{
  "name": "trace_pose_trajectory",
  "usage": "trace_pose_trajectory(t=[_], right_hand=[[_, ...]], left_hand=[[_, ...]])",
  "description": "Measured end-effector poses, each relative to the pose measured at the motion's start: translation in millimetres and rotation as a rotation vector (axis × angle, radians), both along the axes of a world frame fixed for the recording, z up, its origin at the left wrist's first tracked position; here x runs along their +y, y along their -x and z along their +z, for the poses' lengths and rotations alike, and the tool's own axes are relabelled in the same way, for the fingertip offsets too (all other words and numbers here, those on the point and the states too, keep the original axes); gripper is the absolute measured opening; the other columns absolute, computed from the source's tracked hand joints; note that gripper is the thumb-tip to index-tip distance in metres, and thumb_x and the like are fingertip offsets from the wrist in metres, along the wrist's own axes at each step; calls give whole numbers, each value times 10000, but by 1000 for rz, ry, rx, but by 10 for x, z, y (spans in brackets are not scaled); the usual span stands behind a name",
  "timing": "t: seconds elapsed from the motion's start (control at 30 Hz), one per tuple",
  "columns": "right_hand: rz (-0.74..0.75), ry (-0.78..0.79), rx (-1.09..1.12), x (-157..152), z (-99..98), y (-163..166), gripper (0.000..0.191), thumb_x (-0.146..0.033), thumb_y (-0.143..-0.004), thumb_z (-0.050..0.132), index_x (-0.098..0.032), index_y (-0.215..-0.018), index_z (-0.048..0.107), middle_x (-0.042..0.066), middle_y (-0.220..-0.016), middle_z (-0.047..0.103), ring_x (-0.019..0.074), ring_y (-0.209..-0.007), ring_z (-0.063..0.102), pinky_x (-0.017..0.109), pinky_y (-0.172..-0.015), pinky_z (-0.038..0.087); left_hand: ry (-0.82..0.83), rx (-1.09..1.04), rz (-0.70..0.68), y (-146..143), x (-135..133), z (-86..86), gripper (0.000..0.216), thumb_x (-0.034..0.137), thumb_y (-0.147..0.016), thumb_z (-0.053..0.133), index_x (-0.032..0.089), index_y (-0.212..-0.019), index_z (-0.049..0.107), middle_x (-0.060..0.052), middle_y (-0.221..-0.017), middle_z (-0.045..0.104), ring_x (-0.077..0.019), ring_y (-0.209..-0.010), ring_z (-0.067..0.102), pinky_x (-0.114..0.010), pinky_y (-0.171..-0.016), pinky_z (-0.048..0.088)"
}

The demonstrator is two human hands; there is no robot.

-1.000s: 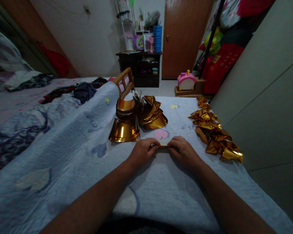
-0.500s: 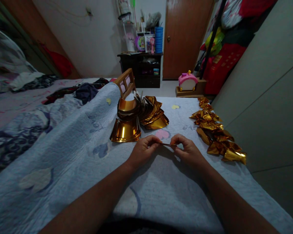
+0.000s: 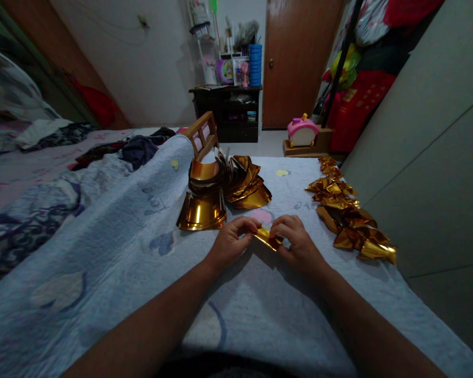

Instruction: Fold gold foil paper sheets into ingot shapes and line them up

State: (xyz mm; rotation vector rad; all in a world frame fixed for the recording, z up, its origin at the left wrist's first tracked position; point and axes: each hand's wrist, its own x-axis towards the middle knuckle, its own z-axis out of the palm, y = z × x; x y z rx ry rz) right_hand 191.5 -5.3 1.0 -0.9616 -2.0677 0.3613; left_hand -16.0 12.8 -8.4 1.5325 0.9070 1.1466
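Between my hands is a small piece of shiny gold foil paper (image 3: pixel 266 239), its bright face tilted toward me. My left hand (image 3: pixel 233 240) pinches its left end between thumb and fingers. At its right end my right hand (image 3: pixel 297 244) is closed on it, fingers curled over the top edge. Just beyond my left hand lies a fanned stack of gold foil sheets (image 3: pixel 203 211), with a second fanned pile (image 3: pixel 252 191) beside it. Off to the right, a row of folded gold foil pieces (image 3: pixel 345 215) runs along the bed's edge.
A light blue quilt (image 3: pixel 142 294) with heart shapes covers the bed under my hands. Behind the foil stacks stands a small wooden frame (image 3: pixel 203 134). Clothes (image 3: pixel 140 149) lie at the left. A pale cabinet (image 3: pixel 429 173) borders the right side; a dark shelf (image 3: pixel 228 113) stands beyond.
The gold foil piece was edge-on as a thin line; now its shiny face shows and it slants down to the right. My right hand has turned and its fingers have shifted over the piece.
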Motion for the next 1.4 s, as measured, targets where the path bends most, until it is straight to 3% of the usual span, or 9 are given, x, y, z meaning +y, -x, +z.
trace_pose_trajectory(t=[0.23, 0.5, 0.63, 0.77, 0.97, 1.23, 1.4], right_hand=[[-2, -61, -39, -15, -8, 33, 186, -37, -846, 628, -215, -884, 587, 70, -1007, 618, 242, -979, 523, 377, -849, 430], [7, -36, -138, -6, -16, 44, 161, -67, -854, 635, -212, -878, 568, 82, -1009, 630, 249, -960, 528, 372, -826, 423], [-19, 26, -247, -10, -76, 72, 221, -16, -796, 600, -210, -881, 538, 81, -972, 597, 249, -917, 512, 370, -808, 414], [-68, 75, -180, 10, -127, 65, 309, 32, -730, 520, -203, -931, 502, 96, -994, 566, 250, -936, 497, 372, -825, 430], [-148, 58, -146, 53, -106, -6, 299, 60, -712, 446, -224, -805, 466, 68, -911, 547, 229, -869, 491, 336, -753, 413], [-23, 144, -299, 71, -124, -60, 251, 36, -817, 470, -203, -822, 547, 69, -954, 629, 215, -890, 517, 339, -788, 400], [48, 201, -415, 25, -73, -72, 292, 41, -793, 497, -199, -917, 608, 85, -1108, 664, 239, -1017, 523, 374, -862, 382]], left_hand=[[-155, 174, -4, 15, -7, 54, 101, 102, -815, 602, 188, -795, 652, -59, -1024, 716, -199, -1001, 655, -362, -967, 480], [-209, 187, -36, -5, 17, 50, 111, 90, -814, 581, 185, -786, 631, -49, -966, 704, -188, -962, 651, -327, -907, 485], [-200, 219, -78, 18, 45, 26, 116, 70, -790, 595, 181, -769, 624, -42, -947, 695, -180, -938, 647, -314, -890, 479], [-124, 137, -73, 45, 61, -1, 96, 86, -793, 609, 180, -777, 626, -51, -982, 688, -188, -987, 641, -326, -921, 474], [-64, 95, -115, 31, 64, -17, 69, 122, -794, 641, 181, -765, 619, -63, -1007, 692, -199, -1000, 643, -340, -922, 482], [-200, 371, -203, 49, 49, -1, 174, 24, -767, 537, 181, -770, 612, -45, -932, 687, -177, -893, 626, -316, -846, 468], [-311, 669, -205, 90, 52, 29, 221, 4, -745, 559, 193, -809, 653, -44, -941, 721, -232, -1010, 602, -397, -951, 407]])
